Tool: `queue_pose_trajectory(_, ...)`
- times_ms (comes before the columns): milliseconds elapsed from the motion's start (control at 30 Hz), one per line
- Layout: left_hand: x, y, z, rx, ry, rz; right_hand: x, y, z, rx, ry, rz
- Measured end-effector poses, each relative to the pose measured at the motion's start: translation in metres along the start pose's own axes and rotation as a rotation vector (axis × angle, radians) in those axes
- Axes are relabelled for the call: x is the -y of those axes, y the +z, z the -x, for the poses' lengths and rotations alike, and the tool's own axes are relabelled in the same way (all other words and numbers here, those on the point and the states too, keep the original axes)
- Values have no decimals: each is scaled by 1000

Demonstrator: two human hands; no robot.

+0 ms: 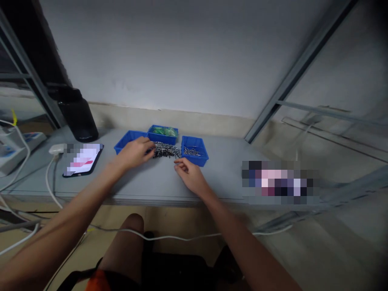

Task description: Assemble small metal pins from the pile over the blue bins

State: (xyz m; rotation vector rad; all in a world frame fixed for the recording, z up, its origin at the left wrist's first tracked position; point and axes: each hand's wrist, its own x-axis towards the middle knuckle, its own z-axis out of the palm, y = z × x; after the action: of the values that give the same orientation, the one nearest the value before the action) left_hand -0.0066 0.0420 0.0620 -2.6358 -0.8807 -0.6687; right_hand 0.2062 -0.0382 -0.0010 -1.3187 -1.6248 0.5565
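Note:
A pile of thin metal pieces [166,150], shiny with dark ends and too small to name exactly, lies on the grey shelf. At its left edge is my left hand [137,152], its fingers curled at the pieces; whatever they grip is hidden. My right hand [189,173] is just right of the pile, fingers bent and tips drawn together, with nothing I can name between them. Behind my left hand is a blue bin [129,139], its inside partly covered. Another blue bin [202,161], holding several thin metal pieces [191,151], stands beside my right hand.
Behind the pile, a blue bin [163,138] contains green items [165,131]. To the left are a black bottle [79,119], a lit phone [83,159] and a white charger [57,149] with cable. A blurred-out object [277,182] lies right. White cable [178,238] hangs below the shelf edge.

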Motion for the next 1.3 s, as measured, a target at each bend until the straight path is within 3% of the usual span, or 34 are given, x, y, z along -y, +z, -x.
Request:
queue_pose_trajectory(100,-33,11,2,178,-9,-63,-1,2,0,0,-2,10)
queue_pose_trajectory(167,-45,18,5,230,-72,-116,-2,3,-1,11,-5,37)
queue_pose_trajectory(267,-49,29,7,263,-201,-185,-2,5,0,31,-12,86)
queue_pose_trajectory(367,-45,37,6,310,-241,-219,-2,6,0,29,-3,102)
queue_pose_trajectory(500,-39,41,6,309,-317,-170,1,6,0,62,-14,127)
queue_pose_trajectory(767,-33,41,9,256,-319,-19,3,5,1,65,-8,163)
queue_pose_trajectory(1033,-38,47,13,93,-32,317,5,5,2,78,-91,247)
queue_pose_trajectory(1300,-39,44,14,50,12,464,4,5,1,156,-126,252)
